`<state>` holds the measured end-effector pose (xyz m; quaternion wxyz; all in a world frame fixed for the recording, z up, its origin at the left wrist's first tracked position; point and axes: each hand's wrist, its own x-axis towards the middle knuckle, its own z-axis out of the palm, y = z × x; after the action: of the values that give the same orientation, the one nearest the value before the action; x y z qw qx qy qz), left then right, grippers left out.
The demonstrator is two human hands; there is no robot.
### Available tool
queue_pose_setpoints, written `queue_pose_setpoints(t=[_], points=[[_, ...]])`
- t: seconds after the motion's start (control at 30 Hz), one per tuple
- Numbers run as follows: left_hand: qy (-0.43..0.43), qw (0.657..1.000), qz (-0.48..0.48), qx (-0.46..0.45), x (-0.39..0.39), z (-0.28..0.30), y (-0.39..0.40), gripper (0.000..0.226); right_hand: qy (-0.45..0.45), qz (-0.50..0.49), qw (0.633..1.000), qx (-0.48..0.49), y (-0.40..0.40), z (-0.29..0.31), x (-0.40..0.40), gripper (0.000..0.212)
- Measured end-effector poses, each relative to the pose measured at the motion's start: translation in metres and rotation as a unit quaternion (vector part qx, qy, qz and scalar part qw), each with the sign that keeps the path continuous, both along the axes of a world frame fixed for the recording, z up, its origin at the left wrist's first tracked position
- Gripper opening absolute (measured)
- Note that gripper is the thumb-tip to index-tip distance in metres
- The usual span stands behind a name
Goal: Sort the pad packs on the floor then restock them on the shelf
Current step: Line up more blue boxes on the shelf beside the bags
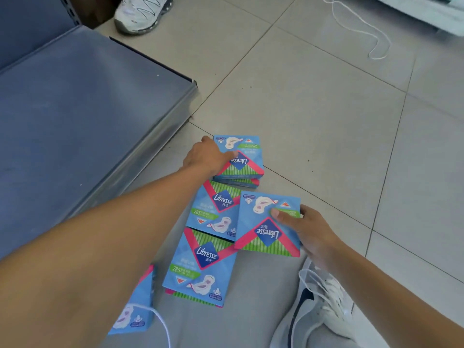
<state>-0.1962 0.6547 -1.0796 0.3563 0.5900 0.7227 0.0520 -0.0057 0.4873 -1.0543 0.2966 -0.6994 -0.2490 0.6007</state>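
Several blue Libresse pad packs lie on the tiled floor in a rough line. My left hand (pixel 206 156) grips the top pack of a small far stack (pixel 243 159), thumb on its face. My right hand (pixel 303 229) holds another pack (pixel 266 227) by its right edge, thumb on top, with the pack lifted slightly over its neighbours. Between the hands lies a pack (pixel 213 212), and a nearer one (pixel 200 267) rests on another. One more pack (pixel 135 310) shows partly under my left forearm. The grey metal shelf (pixel 75 109) is to the left, low to the floor.
My white shoe (pixel 324 305) is at the lower right, beside the packs. Another person's white sneaker (pixel 143 13) stands at the top, past the shelf's far corner. A white cord (pixel 371 33) trails over the tiles at the upper right.
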Motion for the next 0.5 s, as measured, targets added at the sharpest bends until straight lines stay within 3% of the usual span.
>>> queue_pose_setpoints(t=[0.2,0.4,0.5], points=[[-0.083,0.993,0.066,-0.055,0.005,-0.009,-0.003,0.048,0.035,-0.011,0.999,0.032,-0.011,0.005,0.021,0.054],[-0.111,0.986,0.115,-0.045,-0.002,0.008,0.008,0.051,0.049,-0.027,0.997,0.054,-0.011,0.017,0.025,0.054],[-0.158,0.981,0.112,-0.030,-0.006,0.022,0.011,0.036,0.054,-0.032,0.995,0.073,-0.007,0.028,0.026,0.050]])
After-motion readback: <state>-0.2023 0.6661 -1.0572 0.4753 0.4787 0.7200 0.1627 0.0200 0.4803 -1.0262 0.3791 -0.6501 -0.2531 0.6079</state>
